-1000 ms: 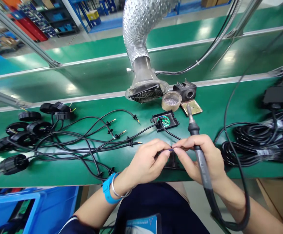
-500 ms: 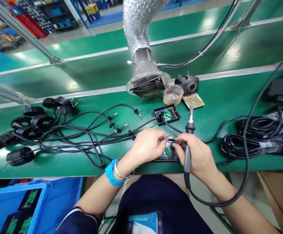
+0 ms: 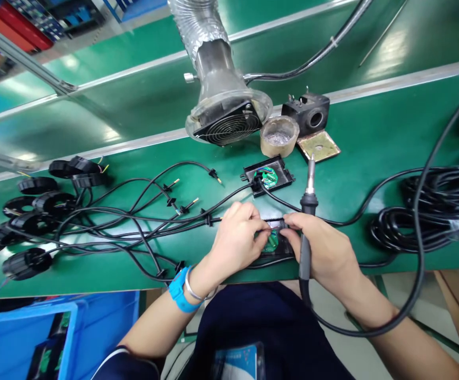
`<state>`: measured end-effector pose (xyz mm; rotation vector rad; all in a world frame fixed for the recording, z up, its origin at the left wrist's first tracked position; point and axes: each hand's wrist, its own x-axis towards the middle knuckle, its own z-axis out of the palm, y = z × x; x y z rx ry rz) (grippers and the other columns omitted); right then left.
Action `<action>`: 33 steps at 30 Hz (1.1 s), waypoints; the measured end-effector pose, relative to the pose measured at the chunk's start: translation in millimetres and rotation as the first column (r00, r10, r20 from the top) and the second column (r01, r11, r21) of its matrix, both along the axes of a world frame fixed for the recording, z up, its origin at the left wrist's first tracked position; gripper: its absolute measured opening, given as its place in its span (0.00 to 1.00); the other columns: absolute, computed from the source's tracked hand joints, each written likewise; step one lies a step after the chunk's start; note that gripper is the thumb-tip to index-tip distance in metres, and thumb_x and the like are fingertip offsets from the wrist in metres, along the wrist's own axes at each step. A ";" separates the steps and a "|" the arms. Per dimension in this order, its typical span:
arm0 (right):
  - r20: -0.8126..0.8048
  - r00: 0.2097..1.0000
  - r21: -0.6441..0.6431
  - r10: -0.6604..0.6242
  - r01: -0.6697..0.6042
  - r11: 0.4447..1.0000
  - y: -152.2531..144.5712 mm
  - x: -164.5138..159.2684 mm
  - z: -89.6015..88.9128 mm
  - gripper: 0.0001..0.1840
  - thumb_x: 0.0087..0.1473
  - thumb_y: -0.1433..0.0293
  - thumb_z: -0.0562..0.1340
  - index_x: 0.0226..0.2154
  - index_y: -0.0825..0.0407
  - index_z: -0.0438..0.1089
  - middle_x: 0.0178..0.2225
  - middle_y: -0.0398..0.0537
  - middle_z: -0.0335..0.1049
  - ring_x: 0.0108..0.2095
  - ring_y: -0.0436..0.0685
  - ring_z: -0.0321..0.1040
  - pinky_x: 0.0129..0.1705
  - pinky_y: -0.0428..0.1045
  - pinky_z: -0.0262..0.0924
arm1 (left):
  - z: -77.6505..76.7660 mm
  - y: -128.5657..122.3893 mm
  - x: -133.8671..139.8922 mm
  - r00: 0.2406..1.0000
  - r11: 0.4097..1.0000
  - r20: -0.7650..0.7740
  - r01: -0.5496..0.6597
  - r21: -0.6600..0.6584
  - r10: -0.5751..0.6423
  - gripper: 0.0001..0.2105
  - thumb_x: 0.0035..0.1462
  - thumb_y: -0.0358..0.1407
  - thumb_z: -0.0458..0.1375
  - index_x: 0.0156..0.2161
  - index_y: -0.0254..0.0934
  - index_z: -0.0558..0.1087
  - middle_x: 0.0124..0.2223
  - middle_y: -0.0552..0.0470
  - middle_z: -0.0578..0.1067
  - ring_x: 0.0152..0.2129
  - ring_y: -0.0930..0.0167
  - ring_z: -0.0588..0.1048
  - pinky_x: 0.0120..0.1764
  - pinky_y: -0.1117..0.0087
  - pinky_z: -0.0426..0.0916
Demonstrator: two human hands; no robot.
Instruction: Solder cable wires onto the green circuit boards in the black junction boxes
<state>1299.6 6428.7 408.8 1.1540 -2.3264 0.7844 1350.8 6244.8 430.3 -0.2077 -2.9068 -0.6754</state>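
In front of me lies a black plastic case (image 3: 283,247) with a green circuit board (image 3: 271,241) inside. My left hand (image 3: 239,235) is over its left side, thumb and forefinger pinched on a thin wire that the fingers mostly hide. A soldering iron (image 3: 305,248) rests in my right hand (image 3: 324,245), its tip pointing away from me. My right thumb and forefinger also touch the far right edge of the case. Just beyond stands a second black case (image 3: 285,178) with a board and a black cable in it.
Black cables with round black housings (image 3: 51,201) spread over the left of the green bench. A fume extractor (image 3: 229,124), a round solder-scrap cup (image 3: 279,137) and an iron stand (image 3: 308,113) with sponge are behind. Coiled cables (image 3: 395,229) lie right; a blue bin (image 3: 71,338) sits lower left.
The view has shifted a little closer. The wire in my left fingers has come down toward the board and shows less now. My right hand still holds the iron by the case.
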 end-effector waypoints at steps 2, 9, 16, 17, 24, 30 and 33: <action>0.035 0.999 -0.051 0.017 -0.016 0.999 3.5 1.6 7.3 0.12 0.56 0.75 0.59 0.44 0.51 0.65 0.39 0.47 0.74 0.36 0.52 0.72 0.36 0.46 0.67 | -0.6 0.6 -0.5 1.000 0.999 -0.013 -0.021 -0.024 0.021 0.09 0.58 0.35 0.56 0.34 0.37 0.78 0.35 0.48 0.70 0.34 0.67 0.63 0.36 0.64 0.62; 0.268 0.952 -0.185 0.147 -0.099 0.978 49.3 19.0 54.3 0.26 0.56 0.76 0.56 0.58 0.46 0.62 0.27 0.42 0.69 0.24 0.48 0.66 0.25 0.44 0.65 | -3.0 1.1 -1.0 0.998 0.999 -0.037 -0.047 0.028 0.048 0.07 0.56 0.34 0.58 0.32 0.38 0.79 0.33 0.49 0.70 0.33 0.68 0.63 0.36 0.66 0.62; 0.278 0.937 -0.293 0.211 -0.126 0.948 48.4 25.0 33.6 0.18 0.48 0.77 0.60 0.44 0.57 0.71 0.28 0.48 0.68 0.24 0.50 0.64 0.21 0.46 0.60 | -2.2 1.9 -1.0 0.998 0.998 -0.028 -0.046 0.046 0.048 0.07 0.55 0.33 0.58 0.31 0.36 0.78 0.33 0.49 0.69 0.33 0.69 0.63 0.36 0.67 0.62; 0.276 0.934 -0.302 0.227 -0.141 0.943 45.6 24.4 28.8 0.19 0.47 0.78 0.61 0.44 0.57 0.71 0.28 0.48 0.68 0.25 0.50 0.64 0.23 0.47 0.61 | -1.7 2.1 -1.1 0.998 0.998 -0.026 -0.048 0.049 0.049 0.07 0.55 0.33 0.58 0.31 0.36 0.78 0.33 0.50 0.69 0.33 0.69 0.63 0.36 0.67 0.62; 0.310 0.911 -0.318 0.271 -0.169 0.933 41.0 21.1 17.8 0.22 0.46 0.79 0.60 0.46 0.53 0.71 0.28 0.46 0.66 0.24 0.49 0.62 0.25 0.47 0.62 | 0.0 1.5 -1.2 0.998 0.997 -0.013 -0.053 0.048 0.053 0.07 0.56 0.34 0.58 0.32 0.37 0.78 0.33 0.50 0.69 0.33 0.69 0.63 0.35 0.67 0.61; 0.261 0.939 -0.255 0.223 -0.156 0.954 39.8 24.4 18.9 0.23 0.46 0.78 0.61 0.47 0.53 0.70 0.29 0.47 0.68 0.25 0.50 0.64 0.25 0.47 0.63 | -1.3 0.9 -1.6 0.999 0.997 -0.019 -0.050 0.053 0.051 0.07 0.56 0.34 0.58 0.32 0.37 0.78 0.33 0.50 0.70 0.33 0.69 0.63 0.35 0.67 0.61; 0.239 0.948 -0.246 0.209 -0.149 0.958 39.5 25.4 18.3 0.22 0.44 0.78 0.62 0.45 0.55 0.71 0.29 0.47 0.69 0.26 0.51 0.66 0.26 0.47 0.63 | -1.3 1.1 -1.1 0.998 0.998 -0.021 -0.053 0.044 0.054 0.07 0.56 0.34 0.58 0.32 0.37 0.78 0.33 0.50 0.70 0.33 0.69 0.63 0.35 0.67 0.61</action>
